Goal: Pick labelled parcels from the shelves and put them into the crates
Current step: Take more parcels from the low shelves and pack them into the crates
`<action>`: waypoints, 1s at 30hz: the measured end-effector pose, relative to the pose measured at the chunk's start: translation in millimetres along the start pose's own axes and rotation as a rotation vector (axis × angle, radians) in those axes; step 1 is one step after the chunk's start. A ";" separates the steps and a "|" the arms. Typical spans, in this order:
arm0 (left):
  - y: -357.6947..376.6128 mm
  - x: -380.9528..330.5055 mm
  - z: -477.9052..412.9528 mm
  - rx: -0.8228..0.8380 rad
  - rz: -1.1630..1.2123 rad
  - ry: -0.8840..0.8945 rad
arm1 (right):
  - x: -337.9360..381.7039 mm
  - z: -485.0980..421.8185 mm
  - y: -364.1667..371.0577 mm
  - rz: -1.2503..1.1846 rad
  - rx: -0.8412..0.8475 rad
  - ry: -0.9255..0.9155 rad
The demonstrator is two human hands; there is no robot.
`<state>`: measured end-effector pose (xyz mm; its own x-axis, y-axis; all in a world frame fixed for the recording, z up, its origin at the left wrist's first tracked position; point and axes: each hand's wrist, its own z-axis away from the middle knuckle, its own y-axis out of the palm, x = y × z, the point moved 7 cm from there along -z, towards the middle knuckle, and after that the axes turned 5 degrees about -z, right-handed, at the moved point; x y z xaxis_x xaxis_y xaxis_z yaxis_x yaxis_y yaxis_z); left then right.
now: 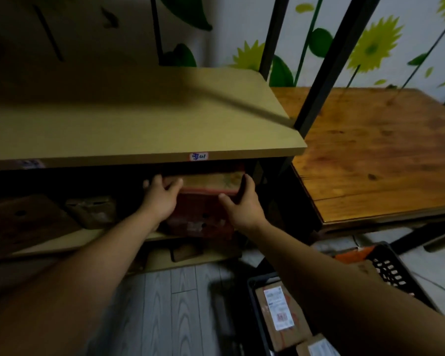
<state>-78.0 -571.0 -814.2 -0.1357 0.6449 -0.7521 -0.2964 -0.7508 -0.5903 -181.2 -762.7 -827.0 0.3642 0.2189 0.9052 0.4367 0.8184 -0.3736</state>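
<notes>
Head: parcel (pixel 211 181) long axis left-right.

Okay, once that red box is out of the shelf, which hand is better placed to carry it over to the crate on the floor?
Probably the right hand. It grips the red box on the side nearer the crate, which sits low to the right. The left hand holds the far side.

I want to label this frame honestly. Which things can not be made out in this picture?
- Head view, shelf tag: writing too small and blurred to read.
- Red parcel between left hand and right hand: its label lies in shadow.
- Parcel in the crate: label print too small; right forearm covers part of the crate.
- Lower shelf items at left: dark, unidentifiable.
</notes>
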 end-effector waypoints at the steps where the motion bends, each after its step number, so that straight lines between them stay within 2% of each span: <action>1: 0.3 4.1 6.2 0.018 -0.022 -0.001 | -0.1 8.5 -1.2 0.020 0.005 0.014; 6: -3.1 21.1 40.6 0.035 -0.001 -0.022 | 1.9 52.9 -7.8 0.129 0.067 0.080; 10: -3.8 38.5 83.5 0.124 0.141 -0.089 | -11.3 92.9 -6.3 0.142 0.142 0.148; 12: -1.8 47.2 107.8 0.162 0.135 -0.099 | -21.6 115.6 -2.2 0.130 0.172 0.181; 18: 0.3 93.1 157.4 0.265 0.157 -0.160 | -53.3 180.0 18.7 0.133 0.171 0.258; 23: -4.7 112.7 192.0 0.333 0.175 -0.154 | -60.2 215.7 18.4 0.117 0.129 0.274; 30: -20.1 89.8 214.1 0.264 0.349 -0.137 | -27.6 222.1 -9.9 0.057 0.064 0.145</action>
<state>-286.6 -467.4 -807.1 -0.3886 0.3860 -0.8367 -0.4392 -0.8758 -0.2001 -378.3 -658.9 -803.3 0.5039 0.1911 0.8423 0.3598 0.8401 -0.4059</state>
